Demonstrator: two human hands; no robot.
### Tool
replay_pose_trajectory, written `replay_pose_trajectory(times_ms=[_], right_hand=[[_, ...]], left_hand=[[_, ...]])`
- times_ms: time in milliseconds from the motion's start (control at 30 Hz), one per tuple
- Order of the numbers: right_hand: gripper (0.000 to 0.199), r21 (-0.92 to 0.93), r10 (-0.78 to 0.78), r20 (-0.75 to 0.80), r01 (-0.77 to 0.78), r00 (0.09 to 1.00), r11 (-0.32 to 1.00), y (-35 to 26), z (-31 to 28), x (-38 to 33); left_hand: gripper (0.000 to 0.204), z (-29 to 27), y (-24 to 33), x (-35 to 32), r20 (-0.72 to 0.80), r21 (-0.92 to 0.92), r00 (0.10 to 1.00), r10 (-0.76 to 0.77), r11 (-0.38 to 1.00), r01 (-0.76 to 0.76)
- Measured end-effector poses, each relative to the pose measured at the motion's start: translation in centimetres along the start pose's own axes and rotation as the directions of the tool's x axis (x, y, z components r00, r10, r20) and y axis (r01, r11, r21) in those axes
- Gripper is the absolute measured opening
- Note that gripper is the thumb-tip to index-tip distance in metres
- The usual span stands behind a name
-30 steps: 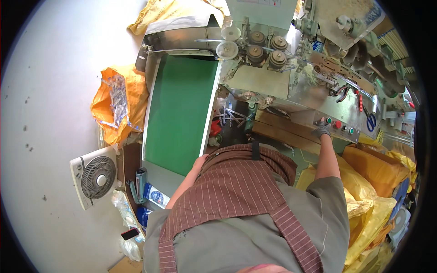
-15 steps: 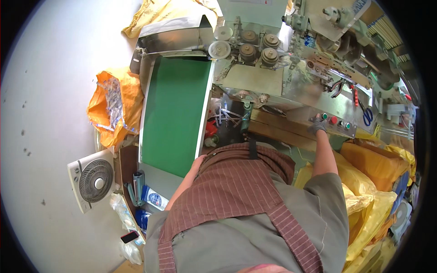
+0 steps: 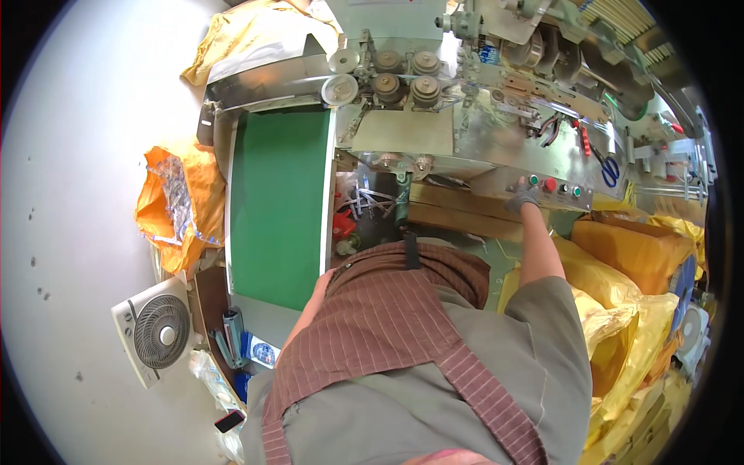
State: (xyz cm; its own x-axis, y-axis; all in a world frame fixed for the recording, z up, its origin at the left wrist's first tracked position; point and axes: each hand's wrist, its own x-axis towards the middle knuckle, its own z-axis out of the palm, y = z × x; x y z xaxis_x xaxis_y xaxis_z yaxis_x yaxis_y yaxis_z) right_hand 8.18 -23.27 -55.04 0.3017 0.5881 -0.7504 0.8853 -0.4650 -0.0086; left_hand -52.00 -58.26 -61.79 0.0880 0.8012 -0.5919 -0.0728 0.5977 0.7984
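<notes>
My right hand [image 3: 521, 197], in a grey glove with bare fingertips, rests at the left end of the machine's control panel [image 3: 559, 194]. A fingertip is beside the green button [image 3: 533, 180]; whether it touches is unclear. The fingers reach forward, and nothing shows in them. Right of that button are a red button [image 3: 550, 184] and another green one [image 3: 576, 191]. My left forearm [image 3: 308, 308] runs up beside the striped brown apron [image 3: 380, 318], close to the green conveyor belt [image 3: 279, 201]. The left hand's fingers are hidden at my waist.
Metal rollers [image 3: 425, 91] stand on the machine top. Blue-handled scissors [image 3: 611, 172] and red-handled pliers [image 3: 551, 130] lie above the panel. An orange sack [image 3: 205, 178] and a box fan [image 3: 161, 332] are at left. Yellow sacks [image 3: 643, 333] crowd the right side.
The view has shifted, so the machine, belt and panel sit further left in it. My right hand stays by the same green button. My left arm remains at my waist.
</notes>
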Motion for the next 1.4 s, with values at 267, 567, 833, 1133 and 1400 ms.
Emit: replay_pose_trajectory(times_ms=[267,567,833,1133,1400], right_hand=[[0.130,-0.019,0.070,0.004,-0.070,0.998,0.997,-0.8,-0.7,-0.8],[0.129,0.000,0.056,0.013,-0.056,0.998,0.998,-0.6,-0.3,-0.1],[0.130,-0.026,0.079,0.005,-0.078,0.997,0.997,-0.5,-0.1,-0.2],[0.134,-0.083,0.063,0.035,-0.060,0.997,0.995,-1.3,-0.7,-1.1],[0.135,-0.040,0.014,0.011,-0.013,1.000,0.999,-0.2,0.5,0.7]], left_hand=[[0.033,-0.5,-1.0,1.7,-0.179,0.290,0.966,-0.189,0.928,0.235],[0.033,-1.3,-1.0,2.1,-0.175,0.239,0.947,-0.270,0.921,0.306],[0.034,1.0,3.9,1.6,-0.222,0.249,0.916,-0.335,0.888,0.386],[0.035,-0.9,-1.3,2.1,-0.187,0.327,0.974,-0.131,0.926,0.188],[0.036,2.3,2.2,1.5,-0.212,0.181,0.957,-0.198,0.954,0.238]])
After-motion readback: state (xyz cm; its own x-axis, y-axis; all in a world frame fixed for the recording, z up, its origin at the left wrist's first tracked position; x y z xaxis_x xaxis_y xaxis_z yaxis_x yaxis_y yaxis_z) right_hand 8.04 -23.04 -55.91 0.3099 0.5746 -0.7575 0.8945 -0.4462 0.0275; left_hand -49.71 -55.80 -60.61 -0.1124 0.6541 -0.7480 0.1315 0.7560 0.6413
